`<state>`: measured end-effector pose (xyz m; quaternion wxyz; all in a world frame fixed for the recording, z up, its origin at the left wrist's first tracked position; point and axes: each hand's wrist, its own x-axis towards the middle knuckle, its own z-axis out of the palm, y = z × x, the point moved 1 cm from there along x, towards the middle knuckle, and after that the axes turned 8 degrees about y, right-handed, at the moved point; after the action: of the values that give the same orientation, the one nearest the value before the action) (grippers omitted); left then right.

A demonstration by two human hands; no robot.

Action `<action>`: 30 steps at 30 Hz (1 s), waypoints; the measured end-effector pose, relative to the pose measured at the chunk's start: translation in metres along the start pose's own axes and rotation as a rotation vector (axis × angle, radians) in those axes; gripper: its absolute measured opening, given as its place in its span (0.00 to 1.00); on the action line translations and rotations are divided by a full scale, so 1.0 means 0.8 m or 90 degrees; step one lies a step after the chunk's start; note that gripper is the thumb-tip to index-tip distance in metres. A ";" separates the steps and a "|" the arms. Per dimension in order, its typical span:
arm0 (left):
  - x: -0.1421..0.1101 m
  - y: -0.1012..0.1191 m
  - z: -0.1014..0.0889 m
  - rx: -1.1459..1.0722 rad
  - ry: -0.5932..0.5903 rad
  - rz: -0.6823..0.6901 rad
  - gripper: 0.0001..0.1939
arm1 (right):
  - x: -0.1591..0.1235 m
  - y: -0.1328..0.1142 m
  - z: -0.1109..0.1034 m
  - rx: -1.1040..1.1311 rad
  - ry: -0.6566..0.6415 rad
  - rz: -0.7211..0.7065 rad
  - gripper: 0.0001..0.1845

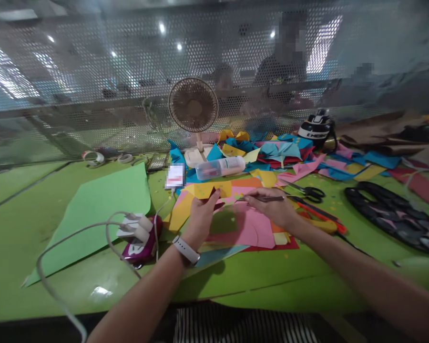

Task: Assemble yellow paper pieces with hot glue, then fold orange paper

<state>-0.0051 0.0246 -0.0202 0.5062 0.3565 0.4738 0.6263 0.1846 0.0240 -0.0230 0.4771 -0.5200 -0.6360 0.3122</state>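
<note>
My left hand (202,219) is closed, with a small dark red piece of folded paper (219,206) between the thumb and fingers. My right hand (277,208) pinches slim dark tweezers (270,198), whose tips point left at the gap between the hands. Small green and yellow bits lie close to those tips, too small to make out. Under both hands are layered sheets of coloured paper, among them a pink sheet (252,228) and a yellow strip (207,189). A white-banded watch (186,250) is on my left wrist.
Behind the hands stand a small fan (193,105) and a clear plastic bottle (220,167) on its side. Scissors (309,192), an orange-yellow cutter (321,225) and a black palette (393,216) lie right. Left are a green sheet (93,209) and a plug-laden purple power strip (139,250).
</note>
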 end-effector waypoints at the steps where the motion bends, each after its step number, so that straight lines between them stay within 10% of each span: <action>1: 0.001 -0.001 -0.002 -0.003 0.000 -0.001 0.13 | 0.000 0.002 0.000 -0.002 0.002 0.008 0.12; 30: 0.013 0.003 -0.012 0.014 -0.033 -0.012 0.16 | -0.003 0.015 0.005 0.010 -0.009 0.036 0.13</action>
<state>-0.0173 0.0328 -0.0211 0.5204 0.3733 0.4708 0.6068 0.1853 0.0252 -0.0354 0.4677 -0.5318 -0.6220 0.3339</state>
